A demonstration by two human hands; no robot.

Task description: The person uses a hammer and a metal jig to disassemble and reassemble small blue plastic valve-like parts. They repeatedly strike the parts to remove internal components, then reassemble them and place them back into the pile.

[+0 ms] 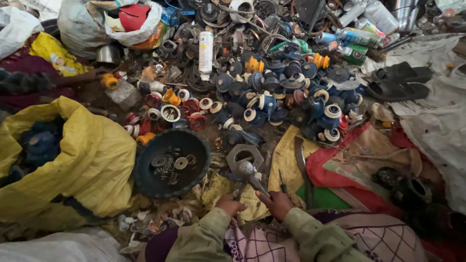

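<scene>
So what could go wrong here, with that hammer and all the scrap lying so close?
The right hand grips a metal hammer close to the left hand, so a missed blow might hit fingers. The large grey hexagonal nut could jump. The round black bowl of springs and washers might tip.

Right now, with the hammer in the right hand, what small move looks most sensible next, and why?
Probably bring the hammer down onto the hexagonal metal block: the right hand grips its handle, the head sits just over the block, and the left hand rests low, clear of it.
</scene>
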